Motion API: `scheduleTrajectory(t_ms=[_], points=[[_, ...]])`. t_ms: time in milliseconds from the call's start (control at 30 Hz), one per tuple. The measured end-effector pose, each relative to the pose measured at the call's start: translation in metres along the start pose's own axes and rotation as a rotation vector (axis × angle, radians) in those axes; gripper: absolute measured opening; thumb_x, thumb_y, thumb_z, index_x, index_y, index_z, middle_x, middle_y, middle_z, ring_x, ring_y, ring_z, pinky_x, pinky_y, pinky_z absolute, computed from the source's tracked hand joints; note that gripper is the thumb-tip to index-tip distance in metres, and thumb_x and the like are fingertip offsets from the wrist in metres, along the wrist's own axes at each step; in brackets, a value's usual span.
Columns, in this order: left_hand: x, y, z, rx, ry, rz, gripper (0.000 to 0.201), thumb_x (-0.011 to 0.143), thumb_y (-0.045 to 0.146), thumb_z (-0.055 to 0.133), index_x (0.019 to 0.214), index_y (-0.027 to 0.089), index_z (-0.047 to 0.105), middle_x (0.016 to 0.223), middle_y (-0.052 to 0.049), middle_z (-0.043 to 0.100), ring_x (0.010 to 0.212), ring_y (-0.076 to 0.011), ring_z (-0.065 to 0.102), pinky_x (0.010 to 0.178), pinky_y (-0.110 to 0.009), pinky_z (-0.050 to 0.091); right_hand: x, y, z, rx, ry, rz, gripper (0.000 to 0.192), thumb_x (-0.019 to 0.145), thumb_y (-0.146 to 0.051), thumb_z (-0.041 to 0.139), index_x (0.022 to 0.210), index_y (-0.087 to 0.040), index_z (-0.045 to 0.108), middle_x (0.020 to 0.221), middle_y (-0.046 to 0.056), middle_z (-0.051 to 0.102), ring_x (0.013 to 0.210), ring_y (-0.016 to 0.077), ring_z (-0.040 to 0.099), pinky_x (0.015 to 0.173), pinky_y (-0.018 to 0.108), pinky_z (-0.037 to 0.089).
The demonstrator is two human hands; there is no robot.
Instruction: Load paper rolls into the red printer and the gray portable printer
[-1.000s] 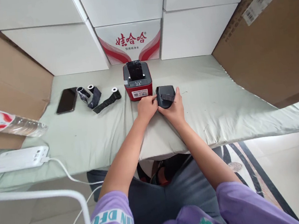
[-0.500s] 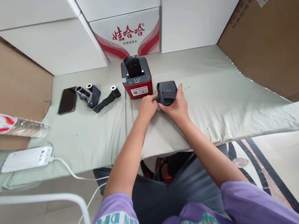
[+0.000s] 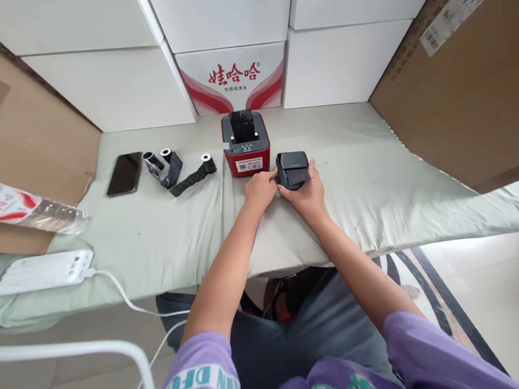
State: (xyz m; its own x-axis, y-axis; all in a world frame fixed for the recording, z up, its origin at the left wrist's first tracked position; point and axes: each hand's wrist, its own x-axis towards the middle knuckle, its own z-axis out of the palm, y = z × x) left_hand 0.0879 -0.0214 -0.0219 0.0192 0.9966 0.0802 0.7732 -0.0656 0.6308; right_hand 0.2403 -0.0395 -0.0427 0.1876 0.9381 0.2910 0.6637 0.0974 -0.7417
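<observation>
The right hand (image 3: 306,196) is clasped around the near right side of a small black boxy plastic device (image 3: 293,160), just right of a red-and-black cube-shaped printer (image 3: 243,151) over the pale green cloth-covered table (image 3: 357,144). The left hand (image 3: 260,192) has a fingertip at the device's left edge; whether it grips cannot be told. Farther left lie partly unwound black rolls (image 3: 209,164).

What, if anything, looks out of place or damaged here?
One dark roll, left of the red machine, looks untidy: its strip trails unwound across the cloth. A thin dark strand beside the black device looks like stray debris. No spill or breakage shows.
</observation>
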Motion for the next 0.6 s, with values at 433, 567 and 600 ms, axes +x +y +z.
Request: scheduleTrajectory(t_ms=[433, 567, 600], points=[[-0.0005, 0.0015, 0.006, -0.024, 0.094, -0.026, 0.048, 0.091, 0.017, 0.053, 0.131, 0.032, 0.075, 0.115, -0.009, 0.081, 0.109, -0.0299, 0.075, 0.097, -0.044, 0.057, 0.0013, 0.007, 0.0046, 0.02, 0.024, -0.026, 0.126, 0.062, -0.055, 0.085, 0.162, -0.008, 0.025, 0.147, 0.028, 0.054, 0.137, 0.0431, 0.056, 0.107, 0.056, 0.053], [-0.0008, 0.0015, 0.0032, -0.027, 0.091, -0.028, 0.048, 0.091, 0.017, 0.051, 0.131, 0.029, 0.076, 0.12, -0.009, 0.08, 0.113, -0.0303, 0.074, 0.097, -0.043, 0.057, 0.002, 0.0054, 0.0036, 0.021, 0.022, -0.025, 0.127, 0.061, -0.052, 0.086, 0.162, -0.007, 0.025, 0.148, 0.028, 0.053, 0.139, 0.0424, 0.055, 0.11, 0.055, 0.051], [-0.0008, 0.0015, 0.0024, -0.032, 0.094, -0.028, 0.048, 0.092, 0.017, 0.051, 0.131, 0.029, 0.076, 0.121, -0.009, 0.08, 0.113, -0.0304, 0.074, 0.098, -0.043, 0.057, 0.002, 0.0051, 0.0034, 0.027, 0.022, -0.023, 0.127, 0.06, -0.052, 0.086, 0.162, -0.008, 0.025, 0.148, 0.028, 0.053, 0.139, 0.0424, 0.055, 0.11, 0.055, 0.051]])
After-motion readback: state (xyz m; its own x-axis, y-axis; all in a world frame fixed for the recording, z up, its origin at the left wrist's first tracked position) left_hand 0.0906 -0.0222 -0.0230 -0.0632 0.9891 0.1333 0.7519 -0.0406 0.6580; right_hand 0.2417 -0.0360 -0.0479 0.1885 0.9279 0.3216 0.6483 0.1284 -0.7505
